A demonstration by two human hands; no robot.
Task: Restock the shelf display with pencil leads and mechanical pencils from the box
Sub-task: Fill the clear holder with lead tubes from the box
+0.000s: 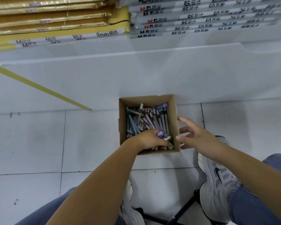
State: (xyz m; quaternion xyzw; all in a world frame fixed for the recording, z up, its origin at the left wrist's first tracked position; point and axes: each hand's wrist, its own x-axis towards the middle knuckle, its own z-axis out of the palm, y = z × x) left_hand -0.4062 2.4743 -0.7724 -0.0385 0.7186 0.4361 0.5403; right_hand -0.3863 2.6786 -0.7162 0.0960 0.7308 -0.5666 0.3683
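Pencil leads (161,106) and mechanical pencils (146,122) are lying jumbled together in the open cardboard box (174,114), which is sitting on the tiled floor (39,143) against the foot of the shelf (136,54), between my shoes (217,176). My left hand (150,140) is reaching into the near corner of the box, its fingers curling round a small handful of lead tubes (160,133), one purple and one with a gold cap poking out past my knuckles. My right hand (199,137) is hovering just beside the box's right wall with fingers spread and nothing in it; whether it is touching the cardboard I cannot tell. I am judging the grab as loose: the tubes are round and sticking out unevenly, so one may be slipping free as I am lifting and dropping back among the pencils or rolling away across the floor. With nothing firmly steadying it, the light box may also be sliding on the smooth tiles.
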